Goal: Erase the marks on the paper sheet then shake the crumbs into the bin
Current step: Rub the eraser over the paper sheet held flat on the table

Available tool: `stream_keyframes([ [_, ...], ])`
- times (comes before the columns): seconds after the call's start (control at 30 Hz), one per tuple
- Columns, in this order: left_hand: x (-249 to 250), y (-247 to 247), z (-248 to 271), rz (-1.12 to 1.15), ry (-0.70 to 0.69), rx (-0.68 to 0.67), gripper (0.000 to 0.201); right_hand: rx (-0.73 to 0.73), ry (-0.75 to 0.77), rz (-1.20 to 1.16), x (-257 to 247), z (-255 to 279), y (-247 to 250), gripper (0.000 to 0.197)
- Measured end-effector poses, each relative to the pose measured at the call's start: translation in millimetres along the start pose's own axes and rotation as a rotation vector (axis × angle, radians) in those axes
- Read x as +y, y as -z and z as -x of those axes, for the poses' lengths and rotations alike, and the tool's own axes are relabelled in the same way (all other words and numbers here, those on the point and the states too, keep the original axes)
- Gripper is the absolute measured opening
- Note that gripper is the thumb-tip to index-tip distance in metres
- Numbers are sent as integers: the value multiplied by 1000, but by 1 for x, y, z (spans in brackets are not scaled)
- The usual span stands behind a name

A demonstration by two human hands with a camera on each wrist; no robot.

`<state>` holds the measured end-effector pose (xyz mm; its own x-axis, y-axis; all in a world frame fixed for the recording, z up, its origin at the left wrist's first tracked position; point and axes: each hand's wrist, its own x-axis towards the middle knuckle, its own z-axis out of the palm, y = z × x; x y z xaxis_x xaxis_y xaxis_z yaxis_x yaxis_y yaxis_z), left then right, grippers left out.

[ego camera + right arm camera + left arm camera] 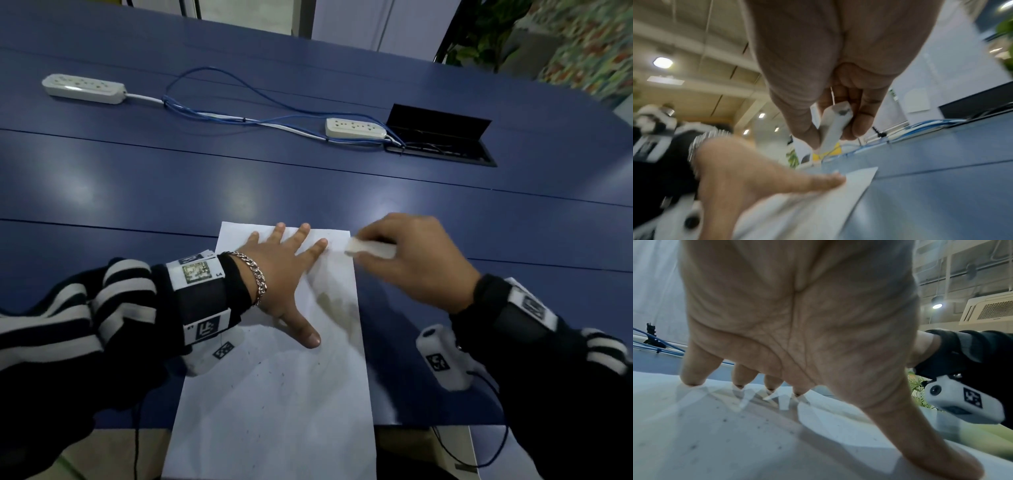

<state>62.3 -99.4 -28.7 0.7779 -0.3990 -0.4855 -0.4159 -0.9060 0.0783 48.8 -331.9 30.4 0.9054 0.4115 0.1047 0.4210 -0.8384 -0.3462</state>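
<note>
Head view: the sheet (274, 394) lay on the blue desk (137, 178), its near end over the desk's edge. The left hand (281, 274), fingers spread flat, pressed the sheet's far half. At 3 o'clock from it, the right hand (411, 263) pinched a white eraser (370, 249) at the sheet's far right corner. Dark crumbs (270, 373) dotted the sheet.

Left wrist view: straight fingertips (692, 382) touched the sheet (715, 443), specked with crumbs (724, 420).

Right wrist view: thumb and fingers (865, 123) clamped the eraser (833, 128), its end smudged grey, above the desk (941, 186).
</note>
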Motion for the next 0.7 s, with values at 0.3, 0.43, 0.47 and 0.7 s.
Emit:
stream_keyframes([
  [0.3, -31, 10, 6, 13, -69, 160, 90, -133, -50, -90, -21, 83, -7, 24],
  [0.43, -35, 5, 9, 8, -152, 109, 71, -275, 13, -18, -36, 94, -36, 35],
  [0.47, -36, 5, 10, -23, -145, 142, 71, -292, 13, -2, -36, 93, -39, 36],
  [0.7, -34, -2, 56, -207, 1, 228, 107, -209, -97, 154, 9, 56, -14, 22],
])
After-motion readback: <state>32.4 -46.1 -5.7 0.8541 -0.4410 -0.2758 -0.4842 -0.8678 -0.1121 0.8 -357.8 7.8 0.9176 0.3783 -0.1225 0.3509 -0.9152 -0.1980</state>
